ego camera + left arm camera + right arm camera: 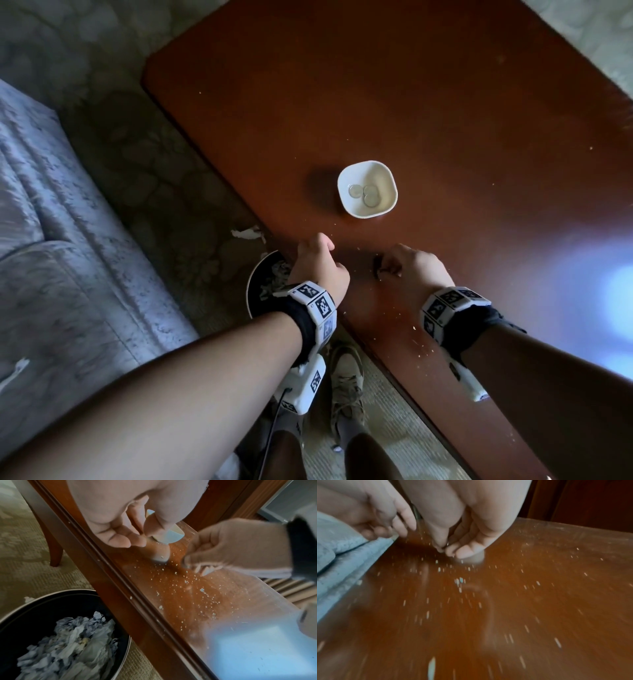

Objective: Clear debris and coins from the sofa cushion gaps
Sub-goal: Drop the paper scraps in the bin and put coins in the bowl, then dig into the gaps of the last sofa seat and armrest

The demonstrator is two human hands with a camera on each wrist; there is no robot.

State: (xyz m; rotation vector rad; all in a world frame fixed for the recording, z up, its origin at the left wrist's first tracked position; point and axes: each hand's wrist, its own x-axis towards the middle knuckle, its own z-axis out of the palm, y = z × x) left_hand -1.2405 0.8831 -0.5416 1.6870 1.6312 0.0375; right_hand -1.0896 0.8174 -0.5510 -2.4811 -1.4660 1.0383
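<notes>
A white bowl (367, 189) with three coins (363, 194) stands on the brown wooden table (445, 120). Pale crumbs (188, 582) are scattered over the table's near end. My right hand (390, 269) rests on the table among them. Its thumb and fingertips (445, 549) are bunched together on a tiny bit of debris, too small to name. My left hand (317, 255) hovers at the table's edge, loosely cupped (123, 539) and holding nothing I can see. Below it stands a black bin (263, 287) of crumpled paper (68, 642).
The grey-blue sofa (51, 240) runs along the left, with patterned carpet (137, 154) between it and the table. A torn white scrap (246, 234) lies on the carpet by the table's edge. My shoes (346, 377) stand between the bin and the table.
</notes>
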